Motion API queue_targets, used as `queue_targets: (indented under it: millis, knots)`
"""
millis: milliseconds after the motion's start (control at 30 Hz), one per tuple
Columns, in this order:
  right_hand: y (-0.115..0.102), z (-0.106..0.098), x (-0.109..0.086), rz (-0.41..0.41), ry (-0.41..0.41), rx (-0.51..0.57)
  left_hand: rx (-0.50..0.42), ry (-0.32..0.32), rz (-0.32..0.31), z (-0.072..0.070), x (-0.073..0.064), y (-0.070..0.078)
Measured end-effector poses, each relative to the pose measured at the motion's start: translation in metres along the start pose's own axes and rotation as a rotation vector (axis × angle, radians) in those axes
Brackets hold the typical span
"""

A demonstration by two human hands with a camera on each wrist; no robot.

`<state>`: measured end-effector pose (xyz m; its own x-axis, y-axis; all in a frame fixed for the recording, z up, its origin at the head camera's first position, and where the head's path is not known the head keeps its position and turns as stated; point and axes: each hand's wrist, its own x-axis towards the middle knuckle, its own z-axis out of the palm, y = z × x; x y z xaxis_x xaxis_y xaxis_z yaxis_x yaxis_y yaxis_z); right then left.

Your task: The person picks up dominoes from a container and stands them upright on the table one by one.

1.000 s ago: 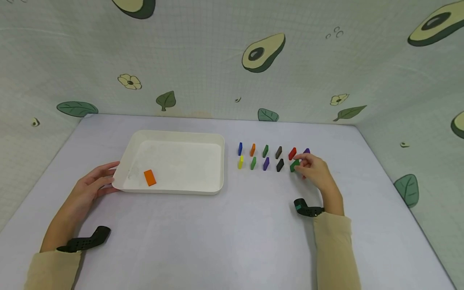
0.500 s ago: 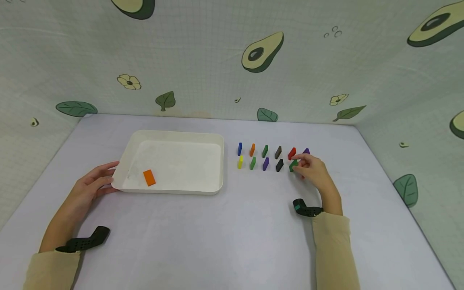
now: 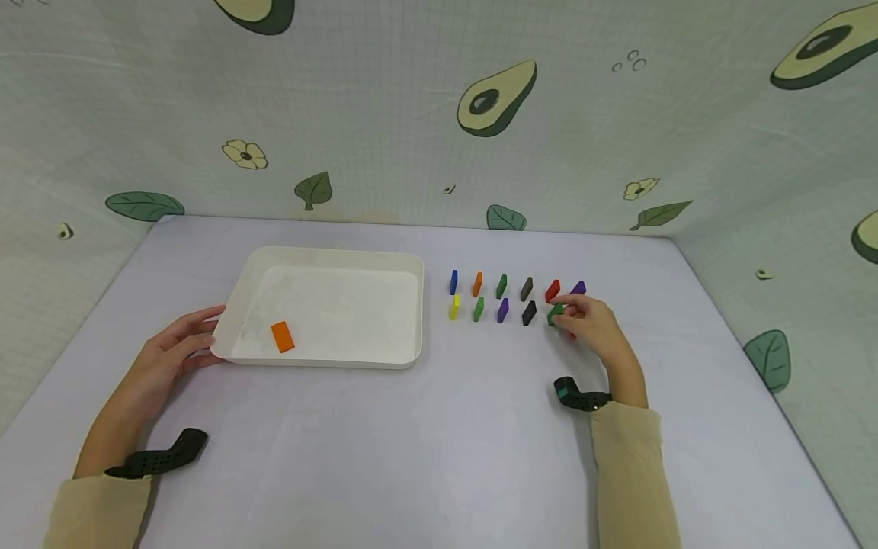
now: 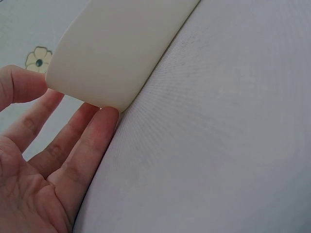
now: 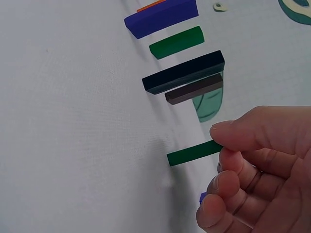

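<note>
On the left of the table, a white tray [image 3: 370, 364] has one orange block [image 3: 283, 336] lying flat in it. My left hand [image 3: 174, 347] holds the tray at its near left corner; in the left wrist view the thumb is at the rim and the straighter fingers meet the wall near the table. To the right, my right hand [image 3: 591, 320] pinches the top of an upright dark green domino-like block [image 5: 194, 153] between thumb and finger. A red block [image 3: 552, 290] and a purple block [image 3: 578, 287] stand just behind that hand.
Two rows of upright coloured blocks run right of the tray, including a blue block [image 3: 454, 282], a yellow block [image 3: 456, 307] and a black block [image 3: 529, 313]. A patterned cloth wall [image 3: 384, 114] rises behind the white table [image 3: 384, 457].
The right hand shifts very slightly while staying at the dark green block, and a little more of the purple block behind it shows. The left hand and tray stay put.
</note>
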<state>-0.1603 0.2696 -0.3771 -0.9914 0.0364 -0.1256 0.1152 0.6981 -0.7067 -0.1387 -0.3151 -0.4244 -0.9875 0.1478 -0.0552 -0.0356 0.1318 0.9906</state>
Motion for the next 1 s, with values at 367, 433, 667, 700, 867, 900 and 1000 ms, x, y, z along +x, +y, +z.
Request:
queue_targets:
  millis: [367, 433, 667, 700, 867, 900, 1000]
  knots:
    - [0.0023, -0.0001, 0.0004, 0.02, -0.009, 0.004, -0.003, -0.004, 0.01, 0.0002, 0.0004, 0.0002]
    - [0.0019, 0.0001, 0.0002, 0.017, -0.013, 0.007, 0.002, -0.003, 0.009, 0.0001, 0.0005, 0.0]
    - [0.0014, 0.0003, -0.0005, 0.025, -0.016, 0.002, -0.038, -0.027, 0.023, -0.0002, 0.0005, -0.0006]
    - [0.0013, 0.0004, -0.0007, 0.027, -0.017, 0.0, -0.04, -0.029, 0.024, -0.0002, 0.0004, -0.0008]
    - [0.0016, -0.0001, -0.0004, 0.024, -0.02, -0.006, -0.025, -0.025, 0.025, 0.0002, 0.0001, -0.0007]
    - [0.0018, 0.0, -0.0002, 0.021, -0.022, -0.005, -0.02, -0.022, 0.024, 0.0003, -0.0001, -0.0006]
    - [0.0025, 0.0, 0.0002, 0.017, -0.025, -0.002, 0.004, -0.006, 0.015, 0.0006, -0.0004, -0.0009]
